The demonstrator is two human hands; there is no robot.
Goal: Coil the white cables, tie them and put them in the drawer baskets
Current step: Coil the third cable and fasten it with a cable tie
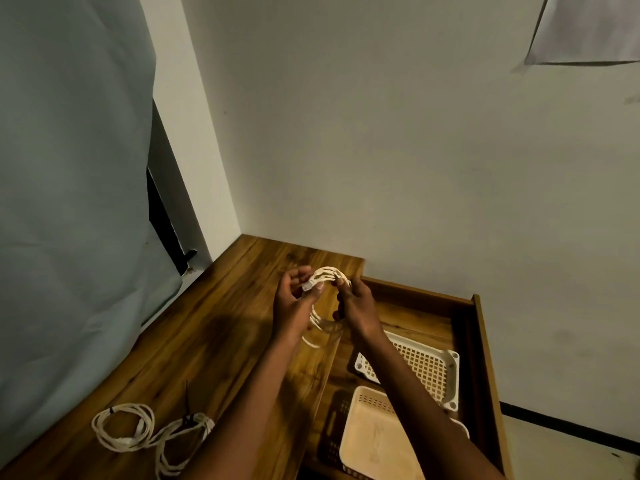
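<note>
A coiled white cable [325,273] hangs in the air above the wooden desk [214,327], held between both hands. My left hand [294,303] pinches the coil's upper left part near a white plug end. My right hand [356,306] grips the coil's right side, its fingers curled round the loops. The lower loops [313,336] dangle between my wrists. Two more coiled white cables, one [121,427] and the other [183,441], lie on the desk at the front left, each with a dark tie. In the open drawer [478,341] sit a white lattice basket [429,368] and a beige basket [374,441].
A dark basket [334,427] lies partly under the beige one in the drawer. A grey-blue curtain [69,202] hangs along the left side of the desk. White walls meet in the corner behind the desk.
</note>
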